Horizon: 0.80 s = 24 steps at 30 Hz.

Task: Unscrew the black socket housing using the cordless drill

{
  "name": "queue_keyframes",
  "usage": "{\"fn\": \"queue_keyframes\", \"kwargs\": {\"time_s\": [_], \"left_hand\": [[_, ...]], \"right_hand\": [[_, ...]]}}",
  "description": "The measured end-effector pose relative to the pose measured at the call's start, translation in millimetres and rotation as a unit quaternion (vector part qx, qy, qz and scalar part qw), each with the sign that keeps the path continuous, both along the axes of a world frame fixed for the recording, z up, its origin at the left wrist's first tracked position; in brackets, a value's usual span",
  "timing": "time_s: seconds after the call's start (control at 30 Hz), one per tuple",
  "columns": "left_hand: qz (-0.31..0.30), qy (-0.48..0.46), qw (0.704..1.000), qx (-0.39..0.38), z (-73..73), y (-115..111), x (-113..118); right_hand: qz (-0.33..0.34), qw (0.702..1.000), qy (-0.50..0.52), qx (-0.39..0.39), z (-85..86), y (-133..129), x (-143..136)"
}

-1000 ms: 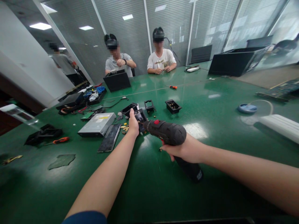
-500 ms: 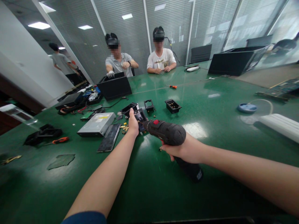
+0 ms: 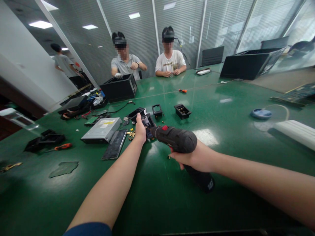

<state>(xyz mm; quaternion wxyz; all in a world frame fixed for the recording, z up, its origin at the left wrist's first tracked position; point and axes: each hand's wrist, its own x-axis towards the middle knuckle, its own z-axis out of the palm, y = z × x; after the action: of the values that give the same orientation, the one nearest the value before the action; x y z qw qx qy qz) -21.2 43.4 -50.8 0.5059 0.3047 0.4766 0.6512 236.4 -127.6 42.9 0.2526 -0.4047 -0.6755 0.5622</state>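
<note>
My right hand (image 3: 190,157) is wrapped round the grip of a black cordless drill (image 3: 176,139) with a small red mark on top. Its nose points left at a black plastic housing (image 3: 148,123), which my left hand (image 3: 140,131) grips from the left side. The drill's tip meets the housing or comes very close; the exact contact is hidden. Behind my left hand lies another black plastic box (image 3: 136,113). A black frame (image 3: 157,110) and a black socket box (image 3: 182,111) with brass parts inside stand farther back. Small brass pieces (image 3: 131,134) lie beside my left wrist.
Left of my arm are a silver disc drive (image 3: 101,130), a dark flat panel (image 3: 115,145) and an orange screwdriver (image 3: 63,147). Across the green table (image 3: 157,209), one person reaches into a black case (image 3: 119,88); another sits beside them. A blue round object (image 3: 261,113) lies right.
My hands, the drill and the housing stay almost where they were. Across the table, the black case has turned and shifted slightly left under the person's gloved hand.
</note>
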Motion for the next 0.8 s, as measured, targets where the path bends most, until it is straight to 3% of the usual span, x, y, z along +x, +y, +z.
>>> {"fn": "queue_keyframes", "kwargs": {"time_s": [0.33,0.8], "left_hand": [[-0.005,-0.015,1.000,0.005,-2.0,2,0],[-0.003,-0.001,1.000,0.012,-5.2,4,-3]], "right_hand": [[-0.017,0.999,0.024,0.015,-17.7,2,-1],[-0.011,0.999,0.006,0.030,-16.8,2,0]]}}
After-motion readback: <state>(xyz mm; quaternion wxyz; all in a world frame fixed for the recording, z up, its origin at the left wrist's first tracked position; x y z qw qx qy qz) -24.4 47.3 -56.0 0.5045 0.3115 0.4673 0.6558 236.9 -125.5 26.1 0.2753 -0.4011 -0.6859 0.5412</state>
